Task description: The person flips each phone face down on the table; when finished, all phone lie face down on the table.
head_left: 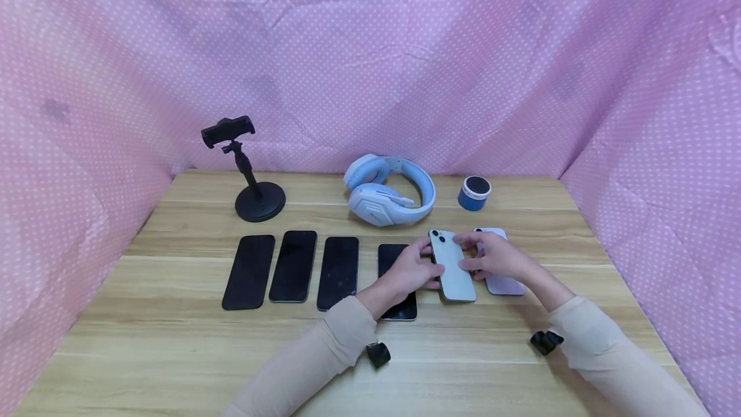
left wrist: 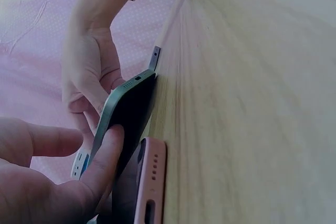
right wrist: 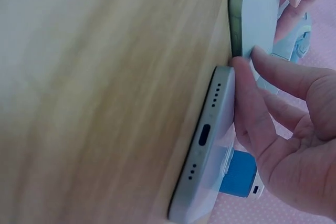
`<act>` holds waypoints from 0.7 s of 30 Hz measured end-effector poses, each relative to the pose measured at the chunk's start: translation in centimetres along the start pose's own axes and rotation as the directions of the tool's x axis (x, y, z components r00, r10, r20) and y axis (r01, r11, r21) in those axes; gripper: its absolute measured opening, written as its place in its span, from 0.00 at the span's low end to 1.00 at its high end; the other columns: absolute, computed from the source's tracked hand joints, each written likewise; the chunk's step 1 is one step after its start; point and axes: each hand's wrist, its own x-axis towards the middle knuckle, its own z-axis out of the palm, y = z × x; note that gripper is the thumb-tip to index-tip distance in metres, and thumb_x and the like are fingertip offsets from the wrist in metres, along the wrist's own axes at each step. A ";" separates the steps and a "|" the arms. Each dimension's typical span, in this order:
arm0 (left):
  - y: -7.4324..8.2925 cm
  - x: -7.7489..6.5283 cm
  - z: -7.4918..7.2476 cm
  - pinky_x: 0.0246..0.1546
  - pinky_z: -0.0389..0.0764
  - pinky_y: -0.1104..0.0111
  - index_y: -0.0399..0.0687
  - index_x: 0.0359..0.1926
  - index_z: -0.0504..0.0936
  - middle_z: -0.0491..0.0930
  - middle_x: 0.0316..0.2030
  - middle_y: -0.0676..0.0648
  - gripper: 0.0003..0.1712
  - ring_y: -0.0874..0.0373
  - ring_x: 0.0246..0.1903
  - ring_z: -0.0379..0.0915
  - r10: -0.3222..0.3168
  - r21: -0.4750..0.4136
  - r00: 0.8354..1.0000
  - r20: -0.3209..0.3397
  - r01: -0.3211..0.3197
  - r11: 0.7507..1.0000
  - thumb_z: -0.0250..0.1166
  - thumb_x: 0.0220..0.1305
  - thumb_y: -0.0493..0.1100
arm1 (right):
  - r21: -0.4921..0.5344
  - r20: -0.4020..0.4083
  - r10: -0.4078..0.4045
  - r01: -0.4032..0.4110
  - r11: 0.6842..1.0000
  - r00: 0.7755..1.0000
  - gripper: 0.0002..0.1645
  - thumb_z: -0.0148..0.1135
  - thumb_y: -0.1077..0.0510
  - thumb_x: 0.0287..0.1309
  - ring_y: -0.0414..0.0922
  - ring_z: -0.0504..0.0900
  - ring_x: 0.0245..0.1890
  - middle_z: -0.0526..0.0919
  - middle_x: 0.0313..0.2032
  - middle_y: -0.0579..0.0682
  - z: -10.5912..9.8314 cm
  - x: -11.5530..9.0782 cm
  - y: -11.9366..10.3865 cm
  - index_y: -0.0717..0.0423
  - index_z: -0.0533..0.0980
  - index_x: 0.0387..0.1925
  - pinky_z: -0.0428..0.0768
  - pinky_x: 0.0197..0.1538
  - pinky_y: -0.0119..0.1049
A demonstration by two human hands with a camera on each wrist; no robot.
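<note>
A pale green phone (head_left: pixel 454 275) lies back up between the two hands, its two-lens camera at the far left corner. Its left edge is tilted up, showing the dark screen underneath in the left wrist view. My left hand (head_left: pixel 410 269) holds that left edge, with a finger (left wrist: pixel 111 142) against the screen side and the thumb over the back. At the opposite edge, my right hand (right wrist: pixel 299 135) pinches the phone between thumb and forefinger. A lilac phone (head_left: pixel 505 283), back up, lies under the right hand's fingers. Partly hidden by the left forearm is a black-screened phone (head_left: pixel 408 307) with a pinkish frame.
Three more phones lie screen up in a row at left: a leftmost phone (head_left: pixel 249 272), a second phone (head_left: pixel 293 267) and a third phone (head_left: pixel 338 273). Behind them stand a black phone stand (head_left: pixel 260 201), white-and-blue headphones (head_left: pixel 384 204) and a small blue speaker (head_left: pixel 473 198).
</note>
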 end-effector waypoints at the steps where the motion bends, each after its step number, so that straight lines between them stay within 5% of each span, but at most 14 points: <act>1: 0.0 0.0 0.0 0.44 0.86 0.61 0.45 0.77 0.58 0.67 0.68 0.43 0.38 0.53 0.48 0.82 -0.002 0.001 1.000 0.000 0.002 1.000 0.62 0.71 0.30 | -0.012 -0.004 0.002 -0.002 1.000 1.000 0.34 0.69 0.66 0.62 0.48 0.80 0.35 0.74 0.54 0.67 0.0 0.0 0.0 0.70 0.68 0.67 0.88 0.33 0.42; 12: 0.1 -0.6 -0.3 0.47 0.85 0.59 0.44 0.77 0.59 0.67 0.69 0.44 0.37 0.52 0.50 0.82 0.000 -0.012 0.999 0.048 0.000 1.000 0.63 0.72 0.33 | -0.042 -0.015 0.017 -0.018 0.999 1.000 0.35 0.70 0.65 0.62 0.48 0.80 0.36 0.75 0.53 0.65 0.1 0.0 -0.1 0.70 0.68 0.67 0.88 0.33 0.41; 21: 0.4 -1.1 -0.5 0.51 0.84 0.59 0.46 0.79 0.55 0.62 0.73 0.42 0.41 0.52 0.57 0.77 -0.022 0.021 1.000 0.022 0.022 1.000 0.64 0.72 0.36 | -0.051 -0.036 0.041 -0.043 0.998 0.999 0.35 0.70 0.64 0.62 0.48 0.80 0.37 0.75 0.53 0.65 0.2 0.2 0.1 0.69 0.68 0.68 0.88 0.32 0.41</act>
